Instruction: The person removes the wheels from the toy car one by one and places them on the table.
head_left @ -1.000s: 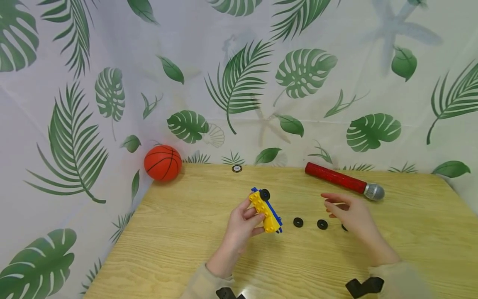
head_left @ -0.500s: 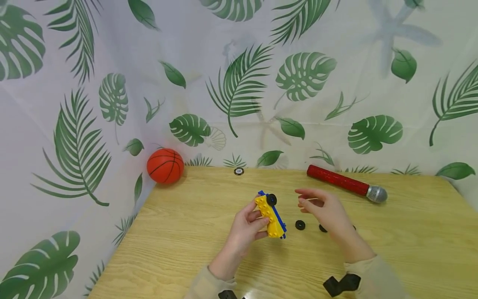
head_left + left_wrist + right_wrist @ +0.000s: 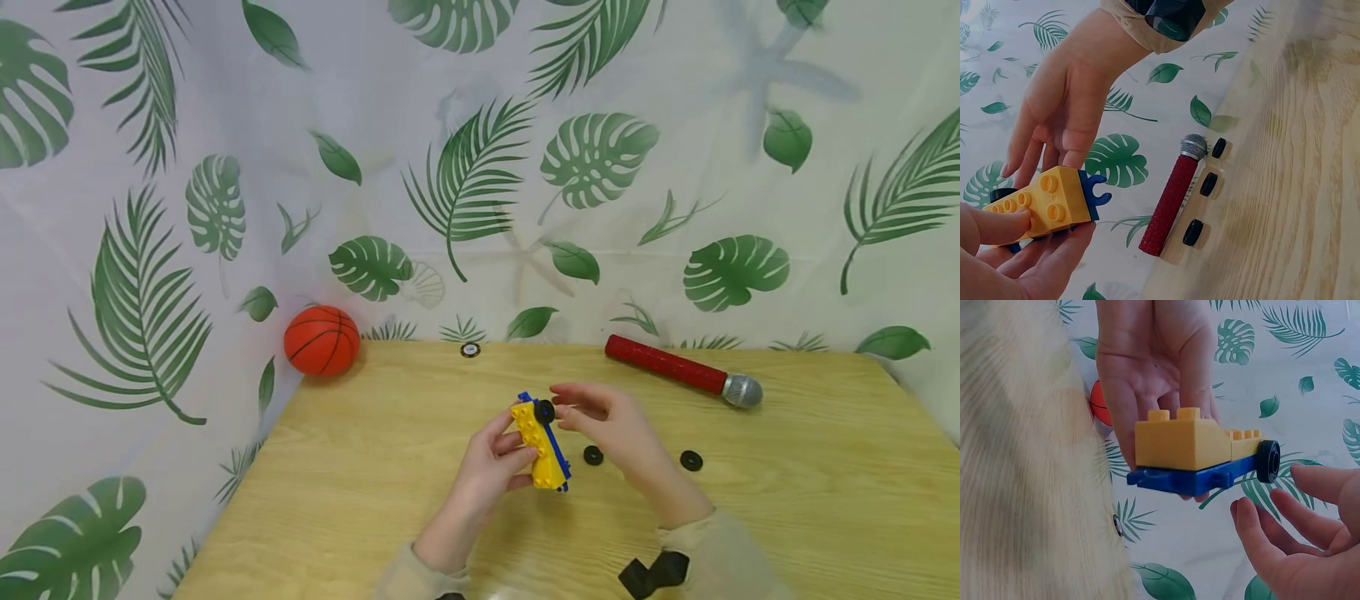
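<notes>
My left hand (image 3: 504,446) grips a toy car (image 3: 542,443) made of yellow bricks on a blue base, tilted above the wooden table (image 3: 787,500). One black wheel (image 3: 545,411) sits on its far end. My right hand (image 3: 564,406) hovers at that end with relaxed fingers close to the wheel and holding nothing. The right wrist view shows the car (image 3: 1197,453), its wheel (image 3: 1268,461) and my right fingertips (image 3: 1297,475) just apart from it. Loose black wheels (image 3: 593,455) (image 3: 691,460) lie on the table; the left wrist view shows three of them (image 3: 1209,184).
An orange toy basketball (image 3: 322,341) rests at the table's back left corner. A red microphone (image 3: 678,370) with a silver head lies at the back right. A small round disc (image 3: 470,350) sits by the back edge. A leaf-print curtain hangs behind.
My right hand has moved left, from above the loose wheels to the wheeled end of the car. My left hand has kept its grip on the car.
</notes>
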{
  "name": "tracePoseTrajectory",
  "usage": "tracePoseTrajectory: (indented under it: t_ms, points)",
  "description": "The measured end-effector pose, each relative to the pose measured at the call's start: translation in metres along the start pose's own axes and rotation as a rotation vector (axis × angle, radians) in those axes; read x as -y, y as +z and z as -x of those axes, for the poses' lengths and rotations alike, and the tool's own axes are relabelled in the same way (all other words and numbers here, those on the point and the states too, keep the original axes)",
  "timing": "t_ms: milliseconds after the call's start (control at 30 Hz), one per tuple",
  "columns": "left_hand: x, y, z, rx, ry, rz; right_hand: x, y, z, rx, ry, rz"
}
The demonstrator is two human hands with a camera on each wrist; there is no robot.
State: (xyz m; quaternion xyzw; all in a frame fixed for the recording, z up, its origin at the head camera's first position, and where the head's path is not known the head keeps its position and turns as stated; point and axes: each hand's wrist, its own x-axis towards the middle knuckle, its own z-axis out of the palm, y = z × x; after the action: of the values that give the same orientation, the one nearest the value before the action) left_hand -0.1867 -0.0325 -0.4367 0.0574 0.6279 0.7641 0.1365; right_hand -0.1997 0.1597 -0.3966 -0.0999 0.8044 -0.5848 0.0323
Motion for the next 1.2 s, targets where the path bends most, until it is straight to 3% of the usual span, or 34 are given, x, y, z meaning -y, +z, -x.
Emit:
tracePoseTrajectory:
  t_ms: [300,733,1200]
  points:
    - [-0.001,-0.007,0.004,0.009,-0.002,-0.009,0.007,0.012,-0.006,0.036,0.017,0.023]
    - [0.001,-0.003,0.000,0.068,-0.005,-0.023,0.011,-0.001,-0.008,0.082,0.036,0.117]
    - [0.002,-0.001,0.000,0.066,-0.015,-0.005,0.018,-0.002,-0.007,0.085,0.058,0.165]
